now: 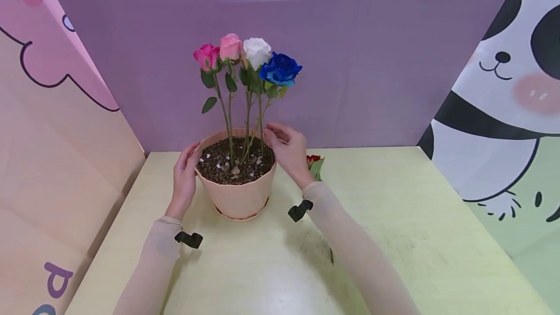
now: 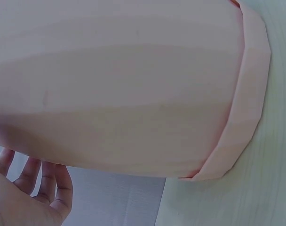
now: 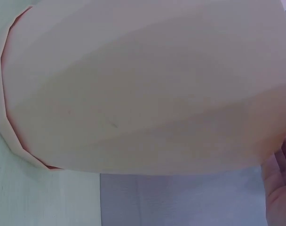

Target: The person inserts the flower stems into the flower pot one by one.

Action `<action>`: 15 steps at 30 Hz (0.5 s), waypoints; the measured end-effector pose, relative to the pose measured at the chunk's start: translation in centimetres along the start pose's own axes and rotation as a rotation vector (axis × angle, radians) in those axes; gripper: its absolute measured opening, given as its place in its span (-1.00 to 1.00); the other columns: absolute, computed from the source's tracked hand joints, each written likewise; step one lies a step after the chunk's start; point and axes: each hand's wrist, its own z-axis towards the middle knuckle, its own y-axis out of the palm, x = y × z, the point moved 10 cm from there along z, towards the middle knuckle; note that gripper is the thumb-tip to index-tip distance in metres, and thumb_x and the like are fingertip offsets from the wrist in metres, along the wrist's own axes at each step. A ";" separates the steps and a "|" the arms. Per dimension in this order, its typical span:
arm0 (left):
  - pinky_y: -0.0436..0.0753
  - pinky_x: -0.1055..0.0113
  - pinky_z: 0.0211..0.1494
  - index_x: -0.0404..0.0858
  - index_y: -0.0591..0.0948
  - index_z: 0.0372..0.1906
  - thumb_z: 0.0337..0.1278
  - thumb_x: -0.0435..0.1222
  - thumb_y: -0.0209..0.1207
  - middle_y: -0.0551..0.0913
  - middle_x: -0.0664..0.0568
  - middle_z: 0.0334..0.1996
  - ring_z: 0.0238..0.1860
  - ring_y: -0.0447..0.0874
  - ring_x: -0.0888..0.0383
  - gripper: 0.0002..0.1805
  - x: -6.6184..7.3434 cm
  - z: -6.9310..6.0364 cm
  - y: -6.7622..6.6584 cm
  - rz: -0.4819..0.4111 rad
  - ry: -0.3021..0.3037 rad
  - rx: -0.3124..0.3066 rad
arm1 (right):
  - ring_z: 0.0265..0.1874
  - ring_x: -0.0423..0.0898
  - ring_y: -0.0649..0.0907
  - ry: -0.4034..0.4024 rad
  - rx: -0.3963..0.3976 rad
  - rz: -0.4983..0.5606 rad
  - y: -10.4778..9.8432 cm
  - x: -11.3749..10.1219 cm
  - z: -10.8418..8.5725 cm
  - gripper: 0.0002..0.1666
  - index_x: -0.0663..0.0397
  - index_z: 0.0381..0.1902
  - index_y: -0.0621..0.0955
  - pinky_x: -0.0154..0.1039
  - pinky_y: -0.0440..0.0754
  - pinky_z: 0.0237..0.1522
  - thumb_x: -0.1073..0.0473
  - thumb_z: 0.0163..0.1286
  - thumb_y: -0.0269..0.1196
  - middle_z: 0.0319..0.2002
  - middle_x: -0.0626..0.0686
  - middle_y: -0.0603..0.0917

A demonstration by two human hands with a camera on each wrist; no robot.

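Observation:
A peach flower pot (image 1: 238, 198) of dark soil stands on a matching saucer. Upright in it are a hot-pink rose (image 1: 206, 56), a pale-pink rose (image 1: 231, 46), a white rose (image 1: 257, 52) and a blue rose (image 1: 281, 69), all on long green stems. My left hand (image 1: 183, 176) holds the pot's left side near the rim; its bent fingers (image 2: 63, 188) touch the wall in the left wrist view. At the right rim, my right hand (image 1: 289, 152) pinches the rightmost rose stem (image 1: 261, 118) low down. The pot wall hides most of its fingers in the right wrist view.
A red rose (image 1: 313, 160) lies on the pale table (image 1: 393, 198), partly hidden behind my right forearm. The purple backdrop (image 1: 358, 72) rises behind the table. Side panels carry a pink cartoon and a panda (image 1: 494, 159). Pebbles lie on the soil.

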 end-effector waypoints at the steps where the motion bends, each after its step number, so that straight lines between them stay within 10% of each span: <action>1: 0.48 0.41 0.08 -0.24 0.43 0.56 0.70 -0.14 -0.12 0.45 -0.16 0.53 0.34 0.43 0.21 -0.47 0.0 0.0 0.0 0.003 0.001 0.000 | 0.00 0.24 0.82 0.005 0.005 0.012 -0.2 0.1 -0.1 -0.68 0.30 0.15 0.74 -0.08 0.81 0.01 0.27 0.52 0.33 0.02 0.30 0.82; 9: 0.45 0.38 0.12 -0.22 0.43 0.56 0.71 -0.13 -0.13 0.45 -0.14 0.53 0.33 0.41 0.27 -0.47 0.2 -0.2 0.1 0.001 0.007 -0.004 | -0.04 0.20 0.82 -0.008 0.043 0.009 -2.0 0.2 -0.2 -0.71 0.32 0.10 0.75 0.06 0.81 -0.04 0.27 0.52 0.35 0.00 0.30 0.82; 15: 0.45 0.40 0.10 -0.22 0.43 0.56 0.71 -0.14 -0.13 0.46 -0.15 0.52 0.31 0.42 0.27 -0.47 0.2 -0.1 0.1 -0.003 0.011 -0.002 | -0.14 -0.24 0.81 0.006 0.044 0.003 -3.2 0.2 -0.3 -0.67 0.36 0.11 0.73 -0.12 0.82 -0.07 0.25 0.51 0.36 0.02 0.31 0.81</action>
